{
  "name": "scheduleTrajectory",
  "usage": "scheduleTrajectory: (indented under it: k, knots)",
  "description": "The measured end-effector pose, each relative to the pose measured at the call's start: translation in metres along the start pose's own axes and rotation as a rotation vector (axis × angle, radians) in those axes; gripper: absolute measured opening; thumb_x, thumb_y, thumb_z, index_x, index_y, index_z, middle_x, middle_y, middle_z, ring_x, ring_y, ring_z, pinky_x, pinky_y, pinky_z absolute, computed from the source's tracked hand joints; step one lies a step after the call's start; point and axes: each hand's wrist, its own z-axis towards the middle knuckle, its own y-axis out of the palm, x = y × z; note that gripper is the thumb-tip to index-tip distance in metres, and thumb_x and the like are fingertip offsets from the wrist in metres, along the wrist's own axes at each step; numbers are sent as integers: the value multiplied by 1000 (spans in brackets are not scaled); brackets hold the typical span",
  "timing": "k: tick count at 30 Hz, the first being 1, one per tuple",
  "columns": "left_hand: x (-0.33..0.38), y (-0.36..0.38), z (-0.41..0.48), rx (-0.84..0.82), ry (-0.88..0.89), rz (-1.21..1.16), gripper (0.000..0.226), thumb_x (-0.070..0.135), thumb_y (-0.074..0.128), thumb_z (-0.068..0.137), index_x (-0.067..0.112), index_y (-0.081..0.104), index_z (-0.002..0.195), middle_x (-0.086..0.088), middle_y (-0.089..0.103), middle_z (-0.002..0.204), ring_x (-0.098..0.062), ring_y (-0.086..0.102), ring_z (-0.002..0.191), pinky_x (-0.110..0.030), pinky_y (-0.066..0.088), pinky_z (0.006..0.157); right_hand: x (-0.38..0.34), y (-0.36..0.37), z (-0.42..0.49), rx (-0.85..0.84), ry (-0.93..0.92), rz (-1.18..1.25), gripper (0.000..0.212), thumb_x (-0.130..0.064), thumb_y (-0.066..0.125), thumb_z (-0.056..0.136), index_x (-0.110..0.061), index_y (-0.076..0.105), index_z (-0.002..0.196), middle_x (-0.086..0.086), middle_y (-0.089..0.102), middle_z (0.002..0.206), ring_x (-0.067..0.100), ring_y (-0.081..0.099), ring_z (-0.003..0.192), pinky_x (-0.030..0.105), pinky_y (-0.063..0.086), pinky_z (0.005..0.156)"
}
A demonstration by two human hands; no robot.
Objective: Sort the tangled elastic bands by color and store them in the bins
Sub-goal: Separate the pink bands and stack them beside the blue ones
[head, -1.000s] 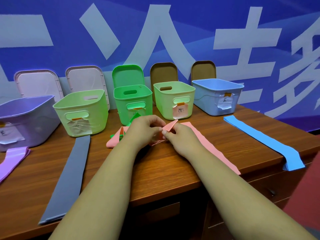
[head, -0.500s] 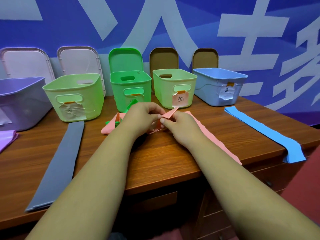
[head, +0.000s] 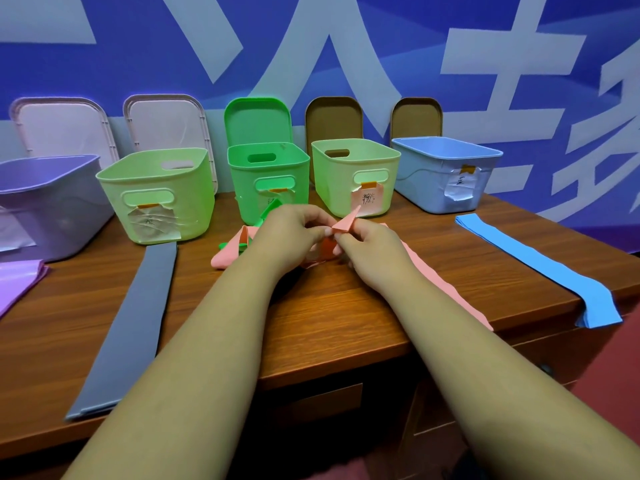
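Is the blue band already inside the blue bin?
No, the blue band lies flat on the table, in front of the blue bin.

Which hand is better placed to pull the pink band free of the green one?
Probably the right. The right hand pinches the pink band by its folded tip, and its free length lies on that side; the left hand grips the bunched part by the green band.

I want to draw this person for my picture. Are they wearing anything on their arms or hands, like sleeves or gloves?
No. Both the left hand and the right hand are bare: no gloves, and no rings or watch that I can see. The left forearm and right forearm are bare too, with no sleeves reaching into view.
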Motion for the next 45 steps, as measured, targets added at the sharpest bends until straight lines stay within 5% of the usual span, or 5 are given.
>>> scheduleTrajectory:
  k: [9,21,30,36,45]
  knots:
    - [7,0,5,248,-74,-2,15,24,46,107,24,60,112,2,68,102,-15,64,85,-35,53,65,-5,-1,-4,103,77,33,23,-34,53,92,-27,70,78,-4,76,81,20,74,74,37,59,71]
    - [19,4,0,318,187,27,12,24,61,102,32,67,109,12,71,93,-9,64,87,-25,49,73,-17,-6,-14,-68,14,105,22,-39,62,101,-34,64,123,-6,75,91,-2,69,65,10,44,53]
    - [36,-14,7,376,232,-47,20,16,72,96,29,71,111,16,74,102,2,68,96,-23,55,88,-7,-6,-5,147,-6,118,14,-24,64,91,-31,67,103,-5,71,90,15,67,83,33,52,67]
    - [61,-30,7,464,395,77,23,10,71,94,25,70,112,13,74,103,-3,68,94,-21,54,85,-7,-11,-5,326,-46,112,26,-23,66,97,-36,57,118,-13,67,97,1,62,90,18,44,67]
    - [43,-24,17,504,296,316,16,27,51,109,18,58,120,2,63,116,-18,59,101,-32,40,79,-14,-10,-11,182,23,295,18,-37,51,111,-33,69,106,8,71,60,21,67,47,31,56,48]
